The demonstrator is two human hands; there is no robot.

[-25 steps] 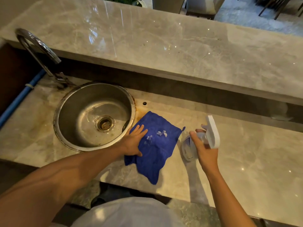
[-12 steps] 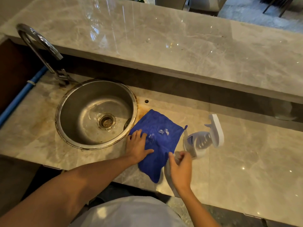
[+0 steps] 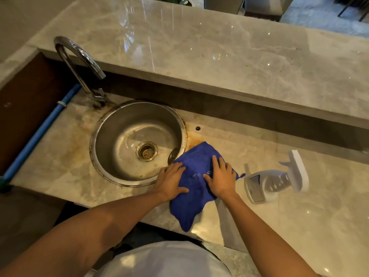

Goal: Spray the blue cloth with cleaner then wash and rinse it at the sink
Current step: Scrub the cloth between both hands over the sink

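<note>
The blue cloth [image 3: 196, 193] lies on the marble counter just right of the round steel sink [image 3: 111, 172], one corner hanging over the front edge. My left hand [image 3: 171, 181] presses flat on the cloth's left side, fingers spread. On the cloth's right side rests my right hand [image 3: 220, 176], also flat. The white spray bottle [image 3: 273, 181] lies on its side to the right of the cloth, with no hand on it.
A chrome tap [image 3: 79, 62] arches over the sink's back left. A raised marble ledge [image 3: 219, 56] runs behind the counter. A blue pipe [image 3: 40, 134] runs along the left side. A small hole [image 3: 197, 128] sits behind the cloth.
My right hand let go of the spray bottle, which now lies on the counter, and moved left onto the cloth. My left hand stayed on the cloth.
</note>
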